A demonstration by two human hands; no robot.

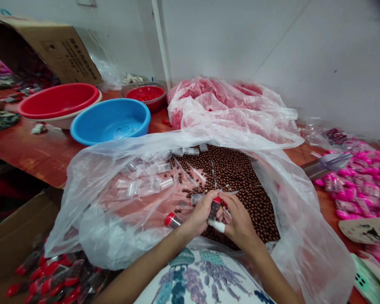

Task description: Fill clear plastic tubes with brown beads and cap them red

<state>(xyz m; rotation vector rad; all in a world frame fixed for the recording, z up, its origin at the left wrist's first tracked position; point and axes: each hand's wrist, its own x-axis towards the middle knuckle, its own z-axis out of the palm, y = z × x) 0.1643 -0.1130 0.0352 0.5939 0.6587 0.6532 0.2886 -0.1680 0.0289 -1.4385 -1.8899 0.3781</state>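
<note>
Both hands are closed around a small clear bottle (214, 209) with brown balls inside and a red cap at its top. My left hand (202, 215) grips it from the left. My right hand (240, 219) presses at the cap from the other side, with a white covering (217, 226) on one finger. Beneath them a pile of shiny brown balls (234, 173) spreads inside an opened clear plastic bag (91, 228). Several empty clear bottles (145, 185) lie on the bag's left part. A filled red-capped bottle (172, 220) rests beside my left forearm.
A blue basin (110, 120), a red basin (60, 101) and a bag of red pieces (227, 101) stand behind. At lower left, a cardboard box (12, 236) holds several filled red-capped bottles (57, 274). Pink-capped containers (360, 181) and a phone (368, 280) lie at right.
</note>
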